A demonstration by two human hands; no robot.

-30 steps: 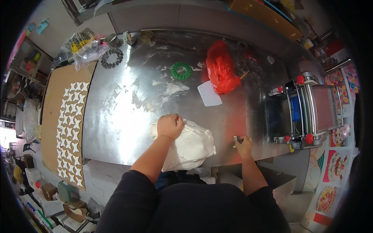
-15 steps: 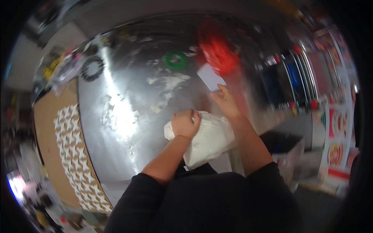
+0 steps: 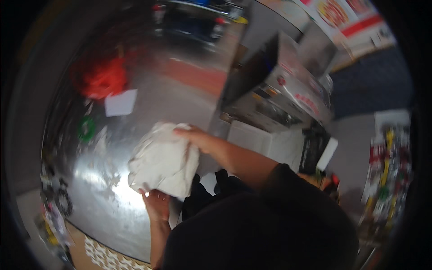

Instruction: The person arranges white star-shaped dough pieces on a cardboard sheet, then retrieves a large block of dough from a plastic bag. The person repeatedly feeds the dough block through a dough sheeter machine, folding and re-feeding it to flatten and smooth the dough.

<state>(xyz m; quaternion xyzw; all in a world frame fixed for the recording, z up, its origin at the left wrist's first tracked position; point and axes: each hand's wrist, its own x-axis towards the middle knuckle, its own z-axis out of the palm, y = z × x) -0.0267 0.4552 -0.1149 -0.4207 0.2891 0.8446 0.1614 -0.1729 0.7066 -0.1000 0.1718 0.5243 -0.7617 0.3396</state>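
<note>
A large, pale lump of dough (image 3: pixel 162 157) with a creased, folded surface is at the near edge of the metal table, between my hands. My left hand (image 3: pixel 157 204) grips its near side, thumb on the surface and the other fingers partly hidden. On the far right side, my right hand (image 3: pixel 195 136) is closed around the dough's upper edge, its fingertips on top. Beyond the dough lies a flat white rectangular card or scraper (image 3: pixel 121 103), apart from both hands.
A blurred red plastic bag (image 3: pixel 105 80) and a green ring (image 3: pixel 86 129) are on the metal table (image 3: pixel 180 103). Cardboard (image 3: pixel 78 238) carries rows of white twisted pieces (image 3: pixel 108 256) at lower left. A rolling machine (image 3: pixel 191 22) stands far off; a box (image 3: pixel 288 85) is at right.
The view has swung right. My right hand has left the white card and now grips the dough. My left hand has shifted from the dough's top to its near side.
</note>
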